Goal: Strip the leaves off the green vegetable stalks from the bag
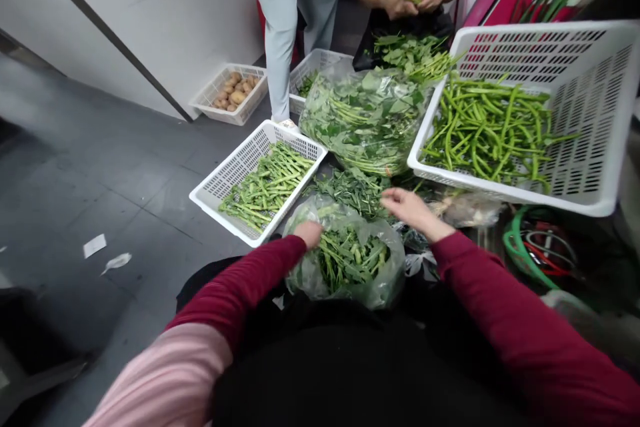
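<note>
My left hand (309, 233) is at the left rim of a clear plastic bag (395, 273) in front of me. Its fingers are blurred and partly hidden, so their grip does not show. Inside the bag lie leafy green stems (350, 257). My right hand (413, 210) hovers beyond the bag's right side, near a heap of loose green leaves (355, 190). The fingers of that hand are curled together at the tips; anything between them is too small to make out. Left of the leaves, a white basket (213, 213) holds trimmed green stalks (270, 180).
A large white basket (595, 120) of green beans (495, 127) stands tilted at right, above a green-rimmed container (515, 247). A big bag of leafy greens (365, 113) lies ahead. Opposite, a co-worker's hands (415, 3) hold a stalk. Another person's legs (280, 20) stand near a potato basket (235, 120).
</note>
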Demonstrator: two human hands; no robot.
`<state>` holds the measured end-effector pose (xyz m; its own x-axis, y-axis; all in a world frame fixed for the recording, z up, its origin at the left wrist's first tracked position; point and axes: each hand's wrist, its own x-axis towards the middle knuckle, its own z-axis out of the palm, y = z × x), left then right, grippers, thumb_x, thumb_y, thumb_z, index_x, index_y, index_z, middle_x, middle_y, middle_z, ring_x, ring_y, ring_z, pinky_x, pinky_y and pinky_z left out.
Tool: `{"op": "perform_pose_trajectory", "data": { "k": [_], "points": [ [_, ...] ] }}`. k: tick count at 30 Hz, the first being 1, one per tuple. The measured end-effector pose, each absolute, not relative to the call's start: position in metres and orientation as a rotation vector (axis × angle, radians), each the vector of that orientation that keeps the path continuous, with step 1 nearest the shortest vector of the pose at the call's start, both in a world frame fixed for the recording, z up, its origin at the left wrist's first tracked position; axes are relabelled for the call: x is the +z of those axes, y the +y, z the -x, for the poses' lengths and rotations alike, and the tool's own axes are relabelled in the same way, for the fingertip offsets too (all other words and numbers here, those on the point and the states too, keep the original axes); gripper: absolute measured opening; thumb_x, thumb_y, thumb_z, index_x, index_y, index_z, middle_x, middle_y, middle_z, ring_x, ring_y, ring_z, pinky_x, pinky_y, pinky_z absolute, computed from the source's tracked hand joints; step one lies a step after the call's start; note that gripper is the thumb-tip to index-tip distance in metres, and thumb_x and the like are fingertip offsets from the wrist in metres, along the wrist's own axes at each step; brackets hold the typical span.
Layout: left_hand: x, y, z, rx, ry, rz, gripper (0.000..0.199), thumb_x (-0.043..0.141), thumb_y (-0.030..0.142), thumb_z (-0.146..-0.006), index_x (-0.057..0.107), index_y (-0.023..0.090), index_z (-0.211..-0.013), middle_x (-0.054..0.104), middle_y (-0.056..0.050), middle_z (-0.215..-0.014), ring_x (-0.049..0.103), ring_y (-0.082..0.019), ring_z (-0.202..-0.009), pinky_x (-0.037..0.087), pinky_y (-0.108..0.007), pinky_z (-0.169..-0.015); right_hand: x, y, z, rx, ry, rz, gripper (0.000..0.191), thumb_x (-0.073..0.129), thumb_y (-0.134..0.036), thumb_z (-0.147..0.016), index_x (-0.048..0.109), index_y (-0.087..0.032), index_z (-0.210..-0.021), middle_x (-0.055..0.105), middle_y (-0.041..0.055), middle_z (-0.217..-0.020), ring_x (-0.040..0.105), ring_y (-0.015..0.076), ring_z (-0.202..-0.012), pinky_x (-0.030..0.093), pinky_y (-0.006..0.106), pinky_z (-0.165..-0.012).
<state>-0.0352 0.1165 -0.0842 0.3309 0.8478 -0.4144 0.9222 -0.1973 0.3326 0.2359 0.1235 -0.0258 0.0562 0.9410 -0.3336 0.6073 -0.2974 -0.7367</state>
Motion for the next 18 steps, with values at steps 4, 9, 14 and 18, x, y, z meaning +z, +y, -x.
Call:
{"op": "perform_pose_trajectory", "data": {
  "k": [4, 9, 14, 18],
  "points": [
    [-0.123, 0.080, 0.008, -0.418, 1.282, -2.236, 0.015, 0.048, 0.008, -0.074, 0.061, 0.010, -0.082, 0.061, -0.016, -0.090, 0.053, -0.027, -0.094, 0.031, -0.046, -0.085, -0.051, 0.058, -0.208, 1.452, -1.596, 1.826, 0.021, 0.058, -0.026, -0.070, 0.059, -0.016, -0.089, 0.060, 0.0006, -0.065, 0.053, 0.0111, -0.051, 0.040, 0.023, -0.051],
    [-0.084, 0.094, 0.014, -0.456, 1.122, -2.442, 0.017, 0.050, 0.009, -0.071, 0.060, 0.012, -0.085, 0.062, -0.016, -0.084, 0.054, -0.027, -0.091, 0.027, -0.048, -0.088, -0.057, 0.024, -0.200, 1.823, -1.662, 1.889, 0.022, 0.057, -0.035, -0.071, 0.057, -0.015, -0.062, 0.057, 0.0019, -0.052, 0.047, 0.0085, -0.038, 0.033, 0.019, -0.036],
    [0.002, 0.077, 0.024, -0.210, 1.407, -2.546, 0.027, 0.043, 0.023, -0.079, 0.049, 0.015, -0.105, 0.062, -0.011, -0.078, 0.059, -0.024, -0.072, 0.042, -0.036, -0.068, -0.034, 0.011, -0.175, 2.159, -1.186, 1.537, 0.032, 0.060, -0.047, -0.069, 0.056, -0.017, -0.081, 0.062, 0.0036, -0.070, 0.051, 0.0097, -0.044, 0.036, 0.018, -0.034],
    [0.018, 0.029, 0.018, 0.209, 1.487, -2.447, 0.030, 0.037, 0.030, -0.083, 0.045, 0.016, -0.109, 0.060, -0.010, -0.090, 0.058, -0.020, -0.084, 0.044, -0.030, -0.070, -0.007, 0.011, -0.154, 1.782, -0.549, 1.152, 0.030, 0.062, -0.044, -0.069, 0.051, -0.016, -0.074, 0.055, -0.0015, -0.062, 0.045, 0.0053, -0.044, 0.035, 0.016, -0.037]
  ]
}}
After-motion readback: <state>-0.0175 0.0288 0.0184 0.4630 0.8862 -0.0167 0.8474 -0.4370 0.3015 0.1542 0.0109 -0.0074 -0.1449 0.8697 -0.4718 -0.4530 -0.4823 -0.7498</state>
